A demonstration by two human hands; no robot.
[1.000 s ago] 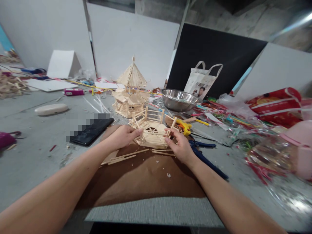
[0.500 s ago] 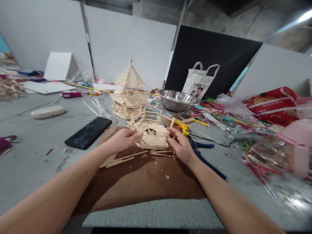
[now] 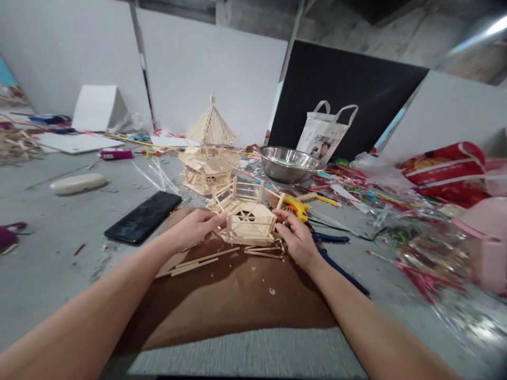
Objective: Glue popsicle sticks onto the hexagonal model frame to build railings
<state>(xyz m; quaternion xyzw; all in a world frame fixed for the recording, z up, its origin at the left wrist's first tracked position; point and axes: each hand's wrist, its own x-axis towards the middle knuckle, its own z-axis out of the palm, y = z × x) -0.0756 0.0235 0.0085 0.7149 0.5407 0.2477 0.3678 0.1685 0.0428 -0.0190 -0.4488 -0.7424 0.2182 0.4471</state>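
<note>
A small pavilion base built of thin wooden sticks (image 3: 253,224), with posts and low railings round a slatted floor, sits on a brown sheet (image 3: 237,306). My left hand (image 3: 198,227) grips its left corner, thumb and fingers at the railing. On the opposite side my right hand (image 3: 295,240) is closed at the right corner post, some fingertips hidden. Loose wooden sticks (image 3: 198,264) lie in front of the model. Just behind it stands a stick pavilion with a pointed roof (image 3: 212,126).
A black phone (image 3: 143,217) and a white oval case (image 3: 78,183) lie on the left. To the right are a yellow glue gun (image 3: 298,208), blue-handled pliers (image 3: 344,269) and a pink-lidded clear bottle (image 3: 439,253). Farther back stand a steel bowl (image 3: 291,166) and a bag (image 3: 325,134).
The railed base's front side has shifted slightly right and down in my hands. My left thumb has drawn back a little to the left.
</note>
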